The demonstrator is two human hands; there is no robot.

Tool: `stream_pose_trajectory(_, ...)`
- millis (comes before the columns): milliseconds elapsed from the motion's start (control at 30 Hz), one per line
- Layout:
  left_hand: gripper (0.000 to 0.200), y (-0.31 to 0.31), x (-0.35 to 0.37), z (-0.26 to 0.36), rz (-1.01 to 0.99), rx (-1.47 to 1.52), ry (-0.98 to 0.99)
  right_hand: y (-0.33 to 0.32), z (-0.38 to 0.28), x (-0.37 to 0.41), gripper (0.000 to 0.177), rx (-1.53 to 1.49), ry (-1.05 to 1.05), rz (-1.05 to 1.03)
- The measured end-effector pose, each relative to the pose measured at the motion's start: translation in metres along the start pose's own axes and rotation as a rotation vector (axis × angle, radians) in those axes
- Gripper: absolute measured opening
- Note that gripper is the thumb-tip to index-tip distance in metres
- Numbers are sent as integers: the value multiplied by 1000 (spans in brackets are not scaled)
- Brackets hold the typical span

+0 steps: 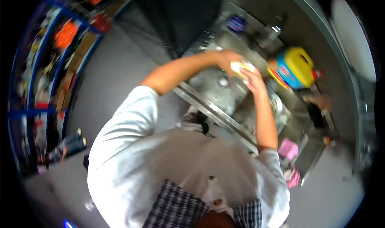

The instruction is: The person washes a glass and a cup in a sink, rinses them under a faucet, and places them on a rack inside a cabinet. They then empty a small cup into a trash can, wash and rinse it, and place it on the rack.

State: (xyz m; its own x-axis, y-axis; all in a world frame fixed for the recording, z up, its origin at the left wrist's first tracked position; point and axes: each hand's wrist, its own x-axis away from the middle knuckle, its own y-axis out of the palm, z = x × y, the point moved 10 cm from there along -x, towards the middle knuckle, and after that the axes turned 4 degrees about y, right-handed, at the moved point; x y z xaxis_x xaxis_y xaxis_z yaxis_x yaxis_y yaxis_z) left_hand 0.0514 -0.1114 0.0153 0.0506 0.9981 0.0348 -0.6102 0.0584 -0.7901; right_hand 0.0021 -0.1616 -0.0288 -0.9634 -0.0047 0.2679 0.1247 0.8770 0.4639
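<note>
Over the metal sink (210, 104), both hands meet around a small, bright yellowish item (242, 66), blurred by motion and glare. My left hand (229, 61) is closed on its left side. From the right, my right hand (254, 81) grips the same item with bent fingers. What the item is cannot be made out. Below the hands, a round drain (223, 81) shows in the wet basin.
A yellow jug with a blue label (294, 68) stands right of the sink. Behind are a purple container (236, 23) and a clear bottle (269, 36). Pink cloths (288, 149) lie at lower right. Blue shelving (33, 63) lines the far left.
</note>
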Motion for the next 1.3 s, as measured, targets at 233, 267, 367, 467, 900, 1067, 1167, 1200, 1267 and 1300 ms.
stream_pose_trajectory(233,85,39,22,-1,-84,147,-164,4,35,-4,27,-89,185,-102)
stream_pose_trajectory(267,84,55,16,-16,-216,358,-192,9,33,-3,28,-16,157,-154)
stream_pose_trajectory(367,71,29,22,-19,83,228,-65,7,32,-13,32,-12,139,-26)
stream_pose_trajectory(467,66,20,16,17,367,-554,-127,-5,37,-11,34,-225,212,117)
stream_pose_trajectory(900,85,9,-24,32,178,-503,-249,-61,-7,7,47,-183,74,487)
stream_pose_trajectory(1067,80,18,-33,3,-428,425,-264,-61,6,0,52,-95,-9,487)
stream_pose_trajectory(1167,67,25,-47,0,-110,-62,-102,-58,18,1,41,-301,33,553)
stream_pose_trajectory(1200,65,15,-47,23,94,-444,-22,-60,23,0,36,-446,48,588)
stream_pose_trajectory(1267,59,24,-33,46,439,-755,121,-60,37,-5,29,-581,172,389)
stream_pose_trajectory(1300,56,29,-26,45,421,-715,26,-61,45,-5,28,-555,167,409)
